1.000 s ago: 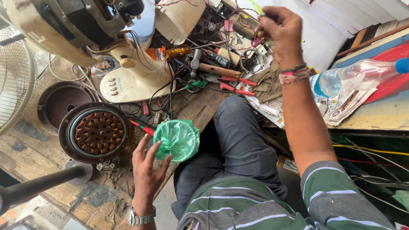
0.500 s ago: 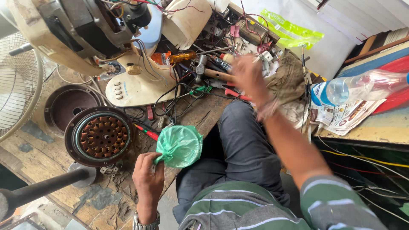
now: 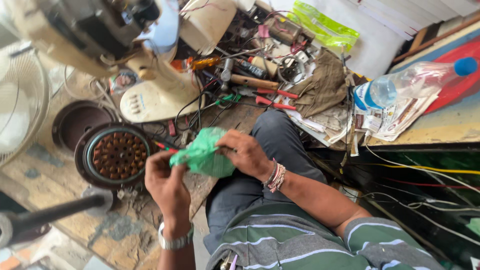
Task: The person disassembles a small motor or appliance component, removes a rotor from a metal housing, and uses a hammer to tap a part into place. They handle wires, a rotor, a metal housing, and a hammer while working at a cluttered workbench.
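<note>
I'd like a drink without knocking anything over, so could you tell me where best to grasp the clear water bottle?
Grip the water bottle around its clear middle, coming from above: it lies on its side on the papers, blue cap pointing right, body exposed.

Bright green plastic bag (image 3: 202,152) up front, and beside it a dark brown motor housing (image 3: 116,156) ringed with coppery orange windings. A cream fan base (image 3: 157,97), red-handled pliers (image 3: 274,104), a clear bottle (image 3: 407,82) with blue cap, and a green shirt (image 3: 300,240) striped white and grey.

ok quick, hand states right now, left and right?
Left hand: fingers closed on the green plastic bag, pinching its left end.
Right hand: closed on the same bag from the right.
</note>
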